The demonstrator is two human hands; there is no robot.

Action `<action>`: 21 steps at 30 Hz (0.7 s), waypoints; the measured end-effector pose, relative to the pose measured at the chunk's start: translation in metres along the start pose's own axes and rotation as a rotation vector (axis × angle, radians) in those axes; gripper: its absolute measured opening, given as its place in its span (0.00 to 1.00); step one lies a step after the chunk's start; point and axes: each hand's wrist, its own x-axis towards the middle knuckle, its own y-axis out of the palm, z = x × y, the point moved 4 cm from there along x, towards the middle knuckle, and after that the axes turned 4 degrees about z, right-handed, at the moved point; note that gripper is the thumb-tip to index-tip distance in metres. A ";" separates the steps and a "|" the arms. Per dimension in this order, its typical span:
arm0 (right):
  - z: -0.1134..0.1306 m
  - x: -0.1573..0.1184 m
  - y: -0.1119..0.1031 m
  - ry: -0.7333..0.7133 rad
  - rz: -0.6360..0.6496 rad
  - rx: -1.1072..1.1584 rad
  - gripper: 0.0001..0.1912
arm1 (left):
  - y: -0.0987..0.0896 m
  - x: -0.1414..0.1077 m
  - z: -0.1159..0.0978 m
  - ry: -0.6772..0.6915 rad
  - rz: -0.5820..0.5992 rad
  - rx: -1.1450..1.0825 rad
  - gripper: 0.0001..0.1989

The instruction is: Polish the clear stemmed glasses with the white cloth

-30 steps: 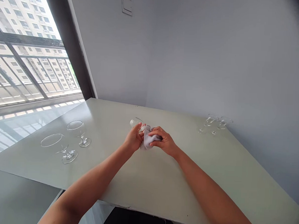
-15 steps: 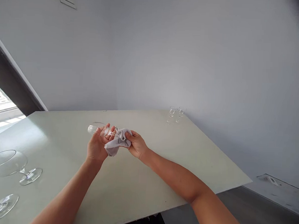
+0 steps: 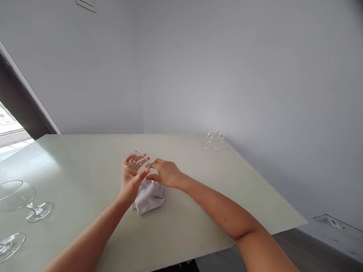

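Observation:
My left hand (image 3: 131,182) is wrapped around the bowl of a clear wine glass (image 3: 137,162), which is tilted with its rim toward the upper left. At the other end of the glass, my right hand (image 3: 167,174) grips the stem or foot, its fingers curled around it; that part is largely hidden. Just below both hands, a pale grey-white cloth (image 3: 149,198) lies crumpled on the table, touched by neither hand as far as I can see.
On the left side of the pale table (image 3: 214,209), a large stemmed glass (image 3: 10,195) lies on its side, with another glass (image 3: 4,249) lying nearer me. Two small stemmed glasses (image 3: 210,136) stand upright by the far right edge. Walls border the back and right.
The cloth has left my right hand and now lies on the table. My right hand has moved onto the stem end of the wine glass, and my left hand has shifted right with the bowl.

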 end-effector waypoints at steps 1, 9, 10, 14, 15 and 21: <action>0.000 0.002 0.007 -0.009 0.042 0.025 0.16 | 0.005 -0.003 0.002 -0.010 0.043 0.021 0.29; -0.128 0.009 0.000 0.457 -0.352 0.433 0.07 | -0.006 -0.011 0.044 -0.139 0.304 0.829 0.31; -0.150 0.007 -0.007 0.512 -0.395 0.432 0.08 | -0.006 -0.013 0.051 -0.160 0.379 0.945 0.27; -0.217 -0.004 -0.020 0.692 -0.520 0.457 0.10 | -0.001 -0.019 0.063 -0.145 0.550 1.150 0.18; -0.227 -0.005 -0.020 0.724 -0.538 0.466 0.11 | 0.000 -0.019 0.063 -0.146 0.549 1.157 0.17; -0.263 0.002 -0.009 0.818 -0.584 0.507 0.17 | -0.004 -0.018 0.059 -0.209 0.506 1.114 0.16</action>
